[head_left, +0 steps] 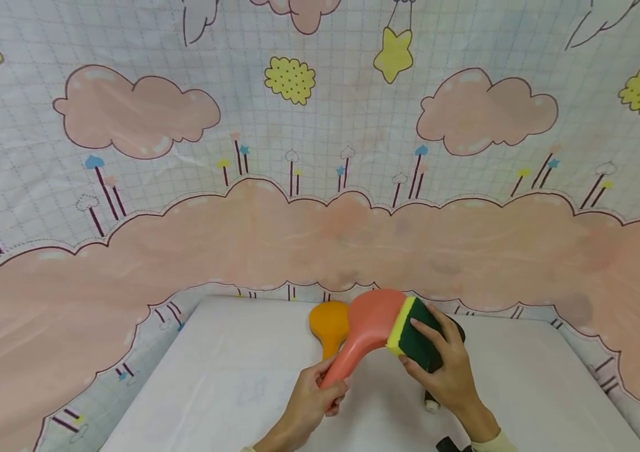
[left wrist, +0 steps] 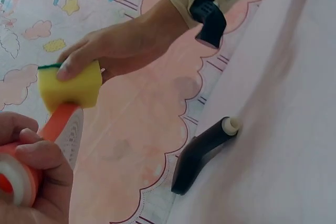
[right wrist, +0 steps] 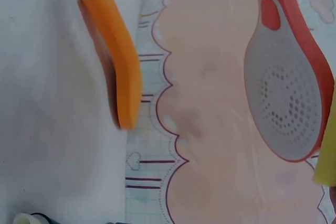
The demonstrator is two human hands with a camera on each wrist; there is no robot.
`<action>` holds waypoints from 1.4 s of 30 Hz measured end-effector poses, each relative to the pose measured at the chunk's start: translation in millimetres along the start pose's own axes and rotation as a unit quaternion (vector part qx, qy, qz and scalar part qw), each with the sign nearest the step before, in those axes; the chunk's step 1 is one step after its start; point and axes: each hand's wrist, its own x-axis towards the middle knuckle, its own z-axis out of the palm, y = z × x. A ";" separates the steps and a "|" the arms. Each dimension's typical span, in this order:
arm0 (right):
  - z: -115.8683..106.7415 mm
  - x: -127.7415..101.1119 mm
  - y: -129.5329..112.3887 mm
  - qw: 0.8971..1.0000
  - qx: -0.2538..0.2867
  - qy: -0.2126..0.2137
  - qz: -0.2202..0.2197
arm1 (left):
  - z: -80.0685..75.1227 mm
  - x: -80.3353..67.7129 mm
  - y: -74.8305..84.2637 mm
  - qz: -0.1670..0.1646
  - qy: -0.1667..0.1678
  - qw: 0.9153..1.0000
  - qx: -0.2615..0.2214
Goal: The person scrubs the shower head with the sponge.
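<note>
Gripping the handle of a red shower head (head_left: 366,333), the left hand (head_left: 311,405) holds it raised above the table; the right hand (head_left: 444,367) has its fingers clamped round a yellow-green sponge (head_left: 412,329) and presses it against the head's back. White cloth covers the table (head_left: 229,389). Behind hangs a backdrop sheet (head_left: 320,188) printed with pink clouds and yellow stars. Count: three shower heads, with red held, an orange one (head_left: 328,326) lying behind it and a black one (left wrist: 202,153) lying under the right hand; one sponge.
</note>
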 end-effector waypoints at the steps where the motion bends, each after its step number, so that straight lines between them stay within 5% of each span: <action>1: -1.2 -0.2 0.4 1.000 0.004 -0.007 0.002 | -2.2 -1.1 -0.5 0.003 -0.003 1.000 0.006; 24: -8.5 10.2 16.2 0.999 0.005 -0.031 0.014 | -15.5 -1.4 -1.8 0.029 -0.021 0.997 0.065; 31: -4.9 6.2 13.6 0.996 -0.067 -0.033 -0.042 | -11.4 1.1 -3.7 0.030 -0.003 0.997 0.065; 42: -0.7 2.0 0.0 0.994 -0.061 -0.063 -0.062 | -5.9 4.6 -5.2 0.034 0.021 0.996 0.073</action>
